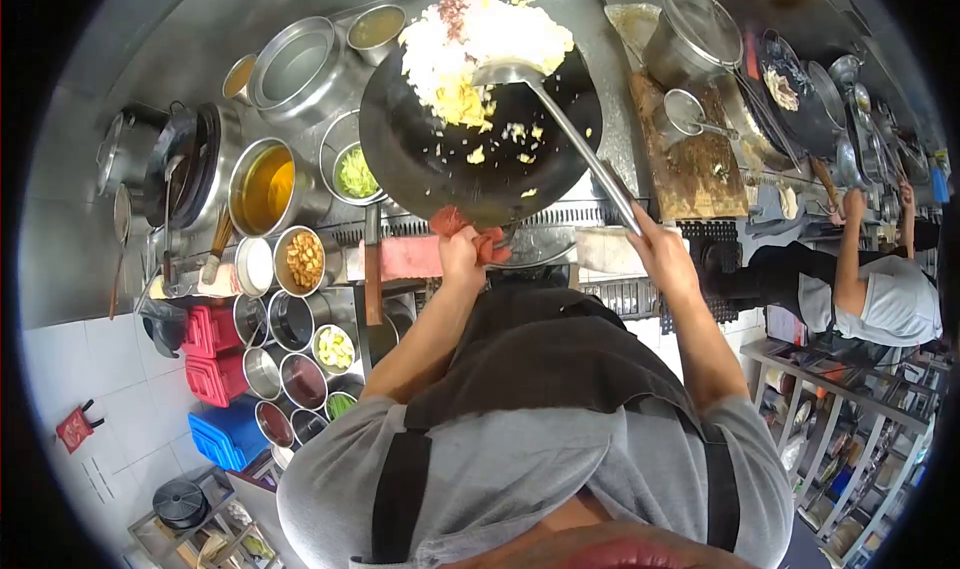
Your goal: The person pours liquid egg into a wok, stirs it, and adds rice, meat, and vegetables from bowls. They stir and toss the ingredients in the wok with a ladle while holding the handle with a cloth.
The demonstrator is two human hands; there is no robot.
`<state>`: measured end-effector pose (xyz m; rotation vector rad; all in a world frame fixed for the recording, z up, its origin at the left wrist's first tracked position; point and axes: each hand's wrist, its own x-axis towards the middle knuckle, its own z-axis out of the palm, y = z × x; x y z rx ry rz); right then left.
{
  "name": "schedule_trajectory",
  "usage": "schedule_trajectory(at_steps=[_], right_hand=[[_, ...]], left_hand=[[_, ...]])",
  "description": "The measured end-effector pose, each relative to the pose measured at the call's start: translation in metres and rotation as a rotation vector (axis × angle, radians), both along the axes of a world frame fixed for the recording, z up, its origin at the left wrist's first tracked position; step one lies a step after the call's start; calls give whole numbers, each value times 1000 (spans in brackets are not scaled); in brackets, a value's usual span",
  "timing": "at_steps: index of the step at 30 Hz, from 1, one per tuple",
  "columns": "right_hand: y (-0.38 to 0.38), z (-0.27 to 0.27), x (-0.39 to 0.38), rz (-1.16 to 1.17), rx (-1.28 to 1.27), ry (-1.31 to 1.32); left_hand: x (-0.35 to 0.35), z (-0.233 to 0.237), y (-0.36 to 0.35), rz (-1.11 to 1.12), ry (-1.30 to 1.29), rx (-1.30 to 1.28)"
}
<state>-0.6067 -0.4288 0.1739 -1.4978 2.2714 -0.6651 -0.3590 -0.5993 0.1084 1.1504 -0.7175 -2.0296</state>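
My left hand point(462, 256) is closed around a red cloth point(450, 221) at the near rim of a big dark wok point(430, 159); the cloth hides the part of the wok gripped. In my right hand point(664, 254) is the long handle of a metal ladle point(575, 124), which slants up and left over the wok. The ladle's bowl touches a heap of white rice point(500, 34) with yellow egg bits and some reddish-brown pieces. This heap lies at the wok's far side and looks partly tossed up. Loose grains are scattered over the wok's dark inside.
To the left stand a pot of orange oil point(266, 187), a strainer with shredded greens point(356, 174), a bowl of brown chunks point(304, 261) and several ingredient pots. A wooden board point(690, 159) lies right of the wok. Farther right, another person point(870, 289) works at a second wok.
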Motion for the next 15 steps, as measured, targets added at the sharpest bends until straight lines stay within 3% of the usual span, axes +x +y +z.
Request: schedule_trajectory(at_steps=[2,5,6,8,9,12,15], right_hand=[[10,19,6,-35,-38,-30],[9,54,8,-186,148,-92],[4,53,7,-191,146,-80],[-13,37,7,-98,-129,41],[-24,24,4,-80,-135,-53],[-68,-13,-2,-84,172,5],[-100,-11,-15,-27,157,73]], left_hand=[[-9,18,-23,87,2,24],[-36,-15,-79,133,55,37],[-45,-23,-87,129,67,37],[-57,-30,-102,109,53,0],[-57,-33,-104,58,82,-19],[-62,-52,-114,71,85,-20],[-62,-61,-120,56,75,-16]])
